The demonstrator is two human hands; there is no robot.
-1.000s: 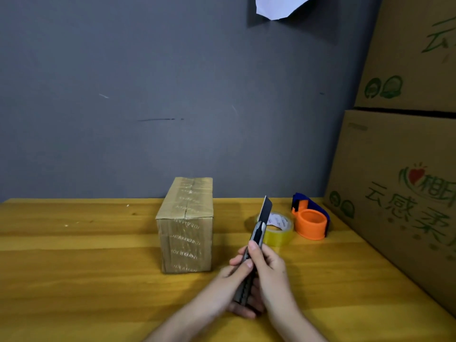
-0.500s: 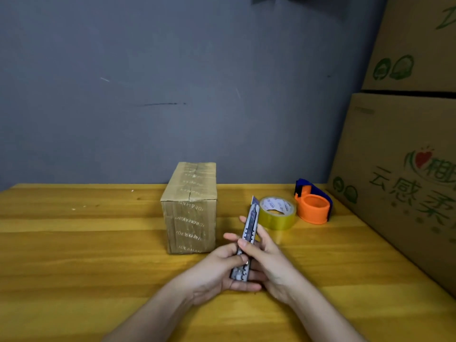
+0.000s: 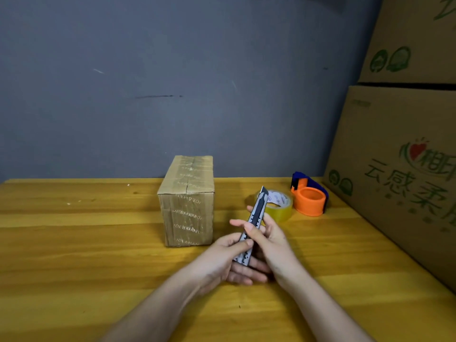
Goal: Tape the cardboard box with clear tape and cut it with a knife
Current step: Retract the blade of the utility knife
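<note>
A small cardboard box (image 3: 187, 201), wrapped in clear printed tape, stands upright on the wooden table (image 3: 74, 255). Just right of it, both my hands hold a utility knife (image 3: 256, 213) upright, its tip pointing up and away. My left hand (image 3: 222, 262) grips the lower handle. My right hand (image 3: 269, 240) wraps the middle of the handle, thumb on its face. Only a short blade tip shows at the top. Behind the knife lies a roll of clear tape (image 3: 278, 206), partly hidden by it.
An orange and blue tape dispenser (image 3: 309, 197) sits right of the roll. Large printed cardboard cartons (image 3: 399, 169) are stacked along the table's right side. A grey wall (image 3: 172, 82) stands behind the table.
The blade stood far out one second ago; now only a short tip shows. The knife and both hands have stayed beside the box; the camera has tilted down slightly.
</note>
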